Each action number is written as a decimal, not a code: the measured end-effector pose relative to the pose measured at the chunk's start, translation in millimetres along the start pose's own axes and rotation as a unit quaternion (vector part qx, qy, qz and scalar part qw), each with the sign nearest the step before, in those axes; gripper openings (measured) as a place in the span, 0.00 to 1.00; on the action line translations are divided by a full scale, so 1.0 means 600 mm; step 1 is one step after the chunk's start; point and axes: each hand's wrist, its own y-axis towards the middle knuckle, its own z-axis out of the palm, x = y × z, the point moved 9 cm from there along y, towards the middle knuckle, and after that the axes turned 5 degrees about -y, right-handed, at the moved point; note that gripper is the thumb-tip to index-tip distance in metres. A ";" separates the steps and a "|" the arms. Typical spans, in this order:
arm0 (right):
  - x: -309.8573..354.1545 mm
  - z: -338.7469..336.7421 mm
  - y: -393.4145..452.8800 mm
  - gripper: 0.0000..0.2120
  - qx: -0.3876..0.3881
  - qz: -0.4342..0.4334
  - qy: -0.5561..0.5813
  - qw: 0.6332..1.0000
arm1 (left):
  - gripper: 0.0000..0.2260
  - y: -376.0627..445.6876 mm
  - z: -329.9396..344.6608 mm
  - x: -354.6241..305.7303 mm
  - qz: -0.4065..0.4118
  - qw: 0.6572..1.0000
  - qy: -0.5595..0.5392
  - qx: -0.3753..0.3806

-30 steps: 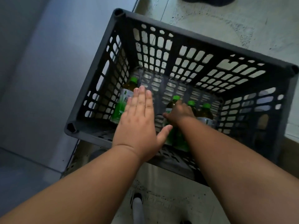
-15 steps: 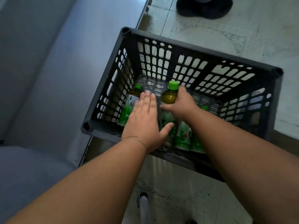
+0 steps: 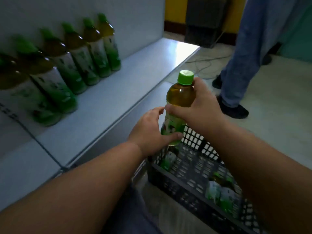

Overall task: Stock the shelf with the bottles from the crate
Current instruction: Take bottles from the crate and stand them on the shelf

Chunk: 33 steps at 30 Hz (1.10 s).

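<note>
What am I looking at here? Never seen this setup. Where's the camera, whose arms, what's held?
There is no robot. A person wears one wide-angle camera on the head, looking forward and down, so the two bare arms coming in from the bottom are that person's own.

The right hand has its grip round the upper part of a green-capped tea bottle, held upright above the crate. The left hand wraps the bottle's lower, labelled part.

Below them is a dark slotted crate with more bottles inside. On the left is a pale shelf with a row of matching bottles standing along its back; they are blurred. Someone else's legs stand on the floor at upper right.
</note>
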 end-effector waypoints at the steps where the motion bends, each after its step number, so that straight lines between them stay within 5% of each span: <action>1: 0.041 0.017 0.008 0.31 0.008 -0.021 0.001 1.000 | 0.45 -0.007 -0.041 0.013 -0.002 1.000 0.015 -0.018; 10: 0.271 0.205 0.087 0.29 0.067 -0.105 0.044 0.991 | 0.51 -0.046 -0.291 0.193 -0.111 0.981 0.115 -0.113; 21: 0.214 0.338 0.144 0.38 0.103 -0.045 -0.061 0.992 | 0.43 -0.043 -0.221 0.301 -0.124 0.962 0.231 -0.075; 26: 0.174 0.373 0.135 0.27 0.089 -0.026 -0.067 0.993 | 0.42 -0.043 -0.213 0.310 -0.120 0.958 0.250 -0.068; 33: 0.201 0.433 0.204 0.27 0.089 -0.065 -0.033 0.993 | 0.47 -0.040 -0.210 0.315 -0.124 0.955 0.258 -0.074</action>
